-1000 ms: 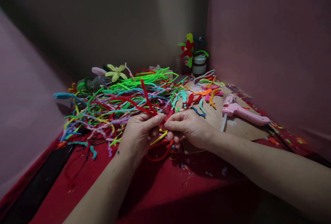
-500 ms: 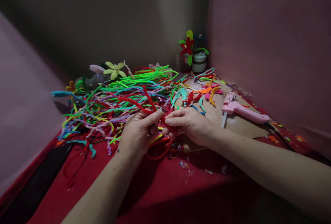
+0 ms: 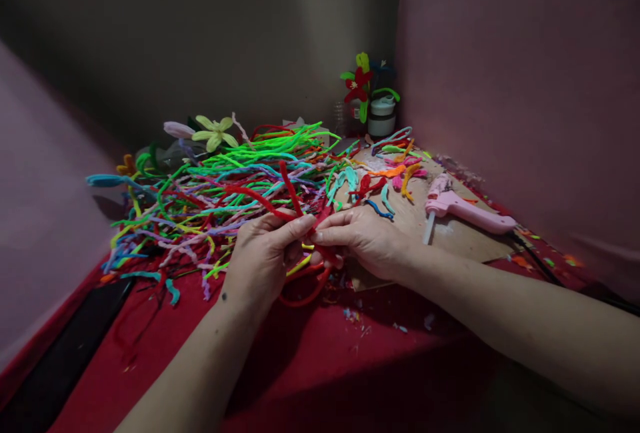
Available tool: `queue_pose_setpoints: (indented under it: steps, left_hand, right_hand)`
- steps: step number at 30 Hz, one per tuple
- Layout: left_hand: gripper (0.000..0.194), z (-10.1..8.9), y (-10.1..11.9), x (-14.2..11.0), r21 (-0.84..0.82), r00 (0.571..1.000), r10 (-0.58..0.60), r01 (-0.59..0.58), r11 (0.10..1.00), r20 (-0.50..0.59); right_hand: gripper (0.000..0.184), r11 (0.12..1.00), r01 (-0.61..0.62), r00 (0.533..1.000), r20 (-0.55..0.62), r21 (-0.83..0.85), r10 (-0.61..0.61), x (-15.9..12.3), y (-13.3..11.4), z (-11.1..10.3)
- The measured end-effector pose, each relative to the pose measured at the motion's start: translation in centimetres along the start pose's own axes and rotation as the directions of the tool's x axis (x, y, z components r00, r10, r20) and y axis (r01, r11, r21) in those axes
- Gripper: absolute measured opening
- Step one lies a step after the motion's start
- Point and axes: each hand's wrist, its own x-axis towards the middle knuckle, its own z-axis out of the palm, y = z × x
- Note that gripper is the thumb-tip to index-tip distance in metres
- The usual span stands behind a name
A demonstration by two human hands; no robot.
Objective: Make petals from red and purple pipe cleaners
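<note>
Between my two hands is a bent red pipe cleaner [image 3: 290, 187]. Two of its ends stick up past my left thumb, and a loop hangs below my fingers. My left hand [image 3: 263, 246] pinches it between thumb and fingers. Right beside it, my right hand [image 3: 357, 239] pinches the same red pipe cleaner, its fingertips nearly touching my left thumb. The exact spot where the strands meet is partly hidden by my fingers. Behind my hands spreads a heap of pipe cleaners [image 3: 240, 173] in green, blue, purple, red and yellow.
A pink glue gun [image 3: 465, 211] lies on a brown board [image 3: 450, 243], with short coloured pieces scattered there. A pale yellow flower [image 3: 215, 133] rests on the heap. A lidded cup [image 3: 383, 118] and red flower [image 3: 357, 85] stand behind. A black flat object [image 3: 70, 346] lies left on the red cloth [image 3: 320, 359].
The whole view has shifted slightly. Both hands keep their pinch on the red pipe cleaner, and the right fingers have moved a little against it.
</note>
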Motion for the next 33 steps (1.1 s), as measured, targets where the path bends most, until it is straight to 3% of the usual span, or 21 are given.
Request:
queue_pose_setpoints:
  steps: [6,10,13,17,19,21,24,26,28,29,31,33]
  left_hand:
    - [0.017,-0.2,-0.2,0.2,-0.011,0.999,0.029,-0.028,1.0,0.031]
    - [0.017,-0.4,-0.1,0.2,0.137,0.999,0.04,-0.04,0.99,0.005]
    - [0.014,-0.4,0.2,-0.1,0.326,0.991,0.136,-0.126,0.937,-0.008]
    - [0.011,-0.6,0.3,-0.3,0.384,0.945,0.322,-0.319,0.867,0.058]
    - [0.011,-1.1,0.2,0.0,0.478,0.864,0.485,-0.486,0.732,0.135]
    - [0.011,-1.8,0.0,0.4,0.613,0.741,0.607,-0.628,0.479,0.285]
    - [0.015,-2.8,0.2,1.0,0.685,0.552,0.629,-0.728,0.044,0.547]
    - [0.013,-3.0,0.5,1.0,0.66,0.485,0.588,-0.743,-0.113,0.647]
    - [0.01,-2.8,0.8,0.8,0.654,0.499,0.539,-0.745,-0.134,0.679]
    - [0.008,-2.6,0.9,0.6,0.667,0.535,0.515,-0.738,-0.101,0.67]
    - [0.009,-2.2,0.9,0.1,0.721,0.643,0.484,-0.692,0.035,0.594]
    - [0.011,-1.7,0.9,-0.3,0.758,0.794,0.41,-0.582,0.296,0.449]
  right_hand:
    - [0.015,0.999,-0.003,0.999,-0.049,-0.047,0.0,-0.1,-0.5,0.2]
    - [0.012,0.998,-0.015,0.997,-0.082,-0.064,0.009,0.0,-0.4,0.1]
    - [0.011,0.999,-0.027,0.996,-0.09,-0.031,0.024,0.2,-0.3,-0.1]
    - [0.009,0.999,-0.046,0.995,-0.088,0.008,0.047,0.4,-0.4,-0.3]
    - [0.009,0.998,-0.06,0.996,-0.071,0.015,0.061,0.3,-0.6,-0.3]
    - [0.011,0.997,-0.075,0.996,-0.047,0.005,0.075,0.3,-0.8,-0.3]
    - [0.012,0.996,-0.077,0.997,-0.027,-0.05,0.076,0.1,-0.9,-0.3]
    - [0.012,0.992,-0.068,0.997,-0.026,-0.102,0.066,0.0,-1.1,-0.3]
    - [0.013,0.984,-0.056,0.998,-0.012,-0.169,0.055,-0.1,-1.3,-0.1]
    - [0.014,0.974,-0.046,0.999,-0.005,-0.22,0.046,-0.2,-1.4,0.0]
    - [0.02,0.919,0.016,1.0,-0.004,-0.394,-0.02,-0.4,-1.6,0.2]
    - [0.022,0.765,0.135,0.985,0.001,-0.629,-0.172,-0.7,-1.4,0.3]
